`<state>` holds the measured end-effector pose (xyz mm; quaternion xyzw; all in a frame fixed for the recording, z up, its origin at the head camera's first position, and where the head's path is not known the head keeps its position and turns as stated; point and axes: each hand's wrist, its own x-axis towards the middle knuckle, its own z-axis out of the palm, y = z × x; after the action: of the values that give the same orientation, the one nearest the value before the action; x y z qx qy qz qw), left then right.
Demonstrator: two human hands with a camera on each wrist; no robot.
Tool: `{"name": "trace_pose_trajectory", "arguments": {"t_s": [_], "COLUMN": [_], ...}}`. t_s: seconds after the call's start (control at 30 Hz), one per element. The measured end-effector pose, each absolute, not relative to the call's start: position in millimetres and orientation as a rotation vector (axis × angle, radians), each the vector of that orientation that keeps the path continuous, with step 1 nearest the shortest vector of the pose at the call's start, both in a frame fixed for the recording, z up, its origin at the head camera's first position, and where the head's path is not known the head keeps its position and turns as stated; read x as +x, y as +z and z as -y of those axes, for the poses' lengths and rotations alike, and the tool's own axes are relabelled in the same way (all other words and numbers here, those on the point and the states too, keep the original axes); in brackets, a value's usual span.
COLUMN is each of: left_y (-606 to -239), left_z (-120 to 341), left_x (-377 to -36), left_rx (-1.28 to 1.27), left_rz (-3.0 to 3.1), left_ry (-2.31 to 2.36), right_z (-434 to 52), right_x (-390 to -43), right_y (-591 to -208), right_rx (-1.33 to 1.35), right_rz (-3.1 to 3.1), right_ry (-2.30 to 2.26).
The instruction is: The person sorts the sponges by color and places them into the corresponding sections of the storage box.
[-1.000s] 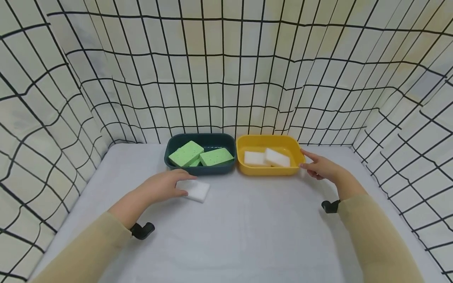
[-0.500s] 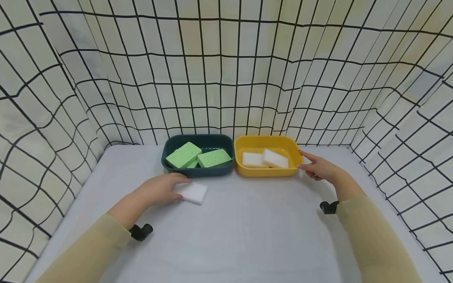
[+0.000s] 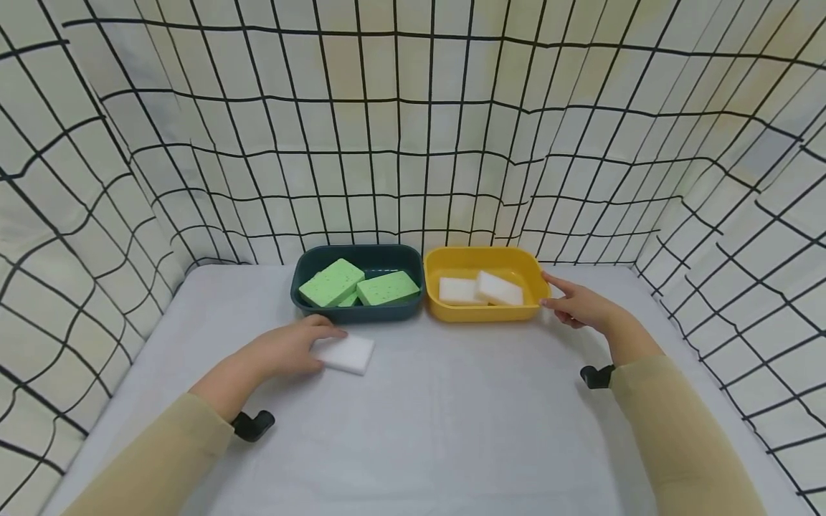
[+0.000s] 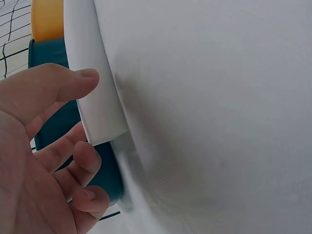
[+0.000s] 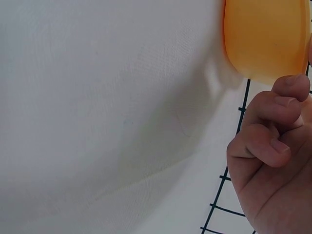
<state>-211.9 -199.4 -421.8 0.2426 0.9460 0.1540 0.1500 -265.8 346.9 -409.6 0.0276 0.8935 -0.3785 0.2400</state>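
A white sponge [image 3: 348, 354] lies on the white cloth in front of the green tray. My left hand [image 3: 287, 351] pinches its left end in the head view, thumb at the near side and index finger at the far side. In the left wrist view the thumb [image 4: 83, 80] overlaps the sponge [image 4: 95, 102], and the other fingers are loosely bent. My right hand [image 3: 587, 308] holds the right end of the yellow tray [image 3: 484, 314] between thumb and index finger. In the right wrist view its other fingers are curled beside the tray [image 5: 268, 39]; the thumb is hidden there.
Two white sponges [image 3: 500, 288] lie inside the yellow tray. Several green sponges [image 3: 332, 282] fill the dark green tray [image 3: 387, 313], which stands against the yellow one. Black netting [image 3: 413, 153] before pale cloth rises behind the trays and along both sides.
My left hand has drawn back a little toward the left over the white sponge, with the thumb now at its near left corner. The right hand keeps its place on the yellow tray.
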Motion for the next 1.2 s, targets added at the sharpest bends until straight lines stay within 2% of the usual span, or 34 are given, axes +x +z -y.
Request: {"name": "trace_pose_trajectory", "arguments": {"t_s": [1.2], "left_y": [-416.6], "left_z": [218.1], "left_x": [-202.4], "left_rx": [0.754], "left_rz": [-2.74], "left_ry": [0.337], "right_z": [-349.1], "right_x": [-269.6], "right_y": [-412.1], "right_rx": [0.093], "right_rz": [-2.434], "right_ry": [-1.033]}}
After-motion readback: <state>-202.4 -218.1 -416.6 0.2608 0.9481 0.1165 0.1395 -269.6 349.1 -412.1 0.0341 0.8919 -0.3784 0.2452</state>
